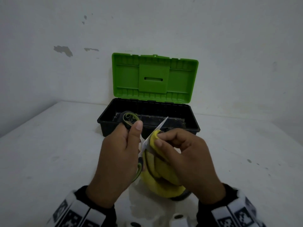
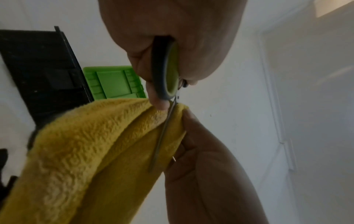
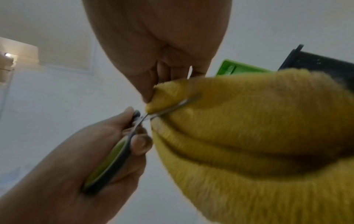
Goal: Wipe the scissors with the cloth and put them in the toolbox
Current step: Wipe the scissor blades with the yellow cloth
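Head view: both hands meet over the white table (image 1: 49, 153), in front of the toolbox (image 1: 148, 117), which stands at the table's far edge against the wall.
Left hand: the left hand (image 1: 118, 154) grips the scissors (image 1: 152, 133) by the handles, fingers curled round the grey-and-green grips, thumb up along the top loop.
Scissors: held in the air, blades opened, 1 blade pointing up and away toward the toolbox; its tip shows against the black tray.
Right hand: the right hand (image 1: 185, 154) pinches the yellow cloth (image 1: 160, 176) round that blade, thumb and fingertips pressed onto the fold.
Cloth: the rest hangs down between the 2 wrists, bunched, with a dark trim line along it.
Left wrist view: the blade (image 2: 164, 133) runs down into a crease of the cloth, right fingers clamped just beside it.
Right wrist view: cloth wrapped over the blade near the pivot, left hand (image 3: 91, 159) closed on the handle.
Toolbox: green lid (image 1: 155, 77) stands upright and open, black tray facing the person.
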Tool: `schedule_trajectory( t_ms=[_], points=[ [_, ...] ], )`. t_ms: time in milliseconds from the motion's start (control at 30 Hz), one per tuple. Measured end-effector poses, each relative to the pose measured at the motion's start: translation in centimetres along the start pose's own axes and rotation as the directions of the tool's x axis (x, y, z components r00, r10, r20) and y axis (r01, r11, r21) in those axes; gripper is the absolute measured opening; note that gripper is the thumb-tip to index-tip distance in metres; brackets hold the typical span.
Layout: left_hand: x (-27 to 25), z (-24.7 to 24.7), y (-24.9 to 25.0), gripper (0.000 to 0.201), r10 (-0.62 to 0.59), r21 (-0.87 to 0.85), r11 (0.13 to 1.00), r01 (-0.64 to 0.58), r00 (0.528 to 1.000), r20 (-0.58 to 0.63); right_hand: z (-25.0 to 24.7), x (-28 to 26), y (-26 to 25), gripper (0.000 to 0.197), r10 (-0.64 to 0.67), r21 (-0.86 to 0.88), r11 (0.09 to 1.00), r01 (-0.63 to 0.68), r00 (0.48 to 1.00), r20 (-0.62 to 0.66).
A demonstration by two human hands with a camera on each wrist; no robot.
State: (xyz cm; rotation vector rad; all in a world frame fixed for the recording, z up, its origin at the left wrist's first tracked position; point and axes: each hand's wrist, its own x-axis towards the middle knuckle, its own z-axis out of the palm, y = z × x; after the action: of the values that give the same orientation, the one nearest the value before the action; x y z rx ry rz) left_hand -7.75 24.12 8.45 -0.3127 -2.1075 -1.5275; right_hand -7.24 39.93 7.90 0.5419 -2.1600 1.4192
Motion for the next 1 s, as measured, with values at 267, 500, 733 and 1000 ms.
schedule_trajectory(
  t_ms=[267, 500, 733, 1000],
  points=[
    [-0.2, -0.3, 0.0, 0.033, 0.227, 0.134, 0.963, -0.232, 0.973, 0.049, -3.9, 1.8, 0.5, 0.011, -0.038, -0.244, 0.970, -0.007, 0.983, -0.179],
    [-0.4, 0.8, -0.3, 0.032, 0.256, 0.159, 0.952, -0.260, 0.966, 0.046, -0.9, 1.8, -0.2, 0.019, -0.292, -0.512, 0.806, 0.297, 0.952, 0.093],
    [-0.7, 0.8, -0.7, 0.033, 0.150, 0.140, 0.979, -0.150, 0.989, 0.013, 1.0, 0.1, -0.2, 0.027, -0.336, -0.514, 0.798, 0.313, 0.940, 0.052],
    [0.1, 0.7, -0.2, 0.040, 0.202, 0.161, 0.965, -0.206, 0.979, 0.037, 1.2, -0.3, -0.4, 0.026, -0.418, -0.535, 0.762, 0.365, 0.908, 0.024]
  ],
)
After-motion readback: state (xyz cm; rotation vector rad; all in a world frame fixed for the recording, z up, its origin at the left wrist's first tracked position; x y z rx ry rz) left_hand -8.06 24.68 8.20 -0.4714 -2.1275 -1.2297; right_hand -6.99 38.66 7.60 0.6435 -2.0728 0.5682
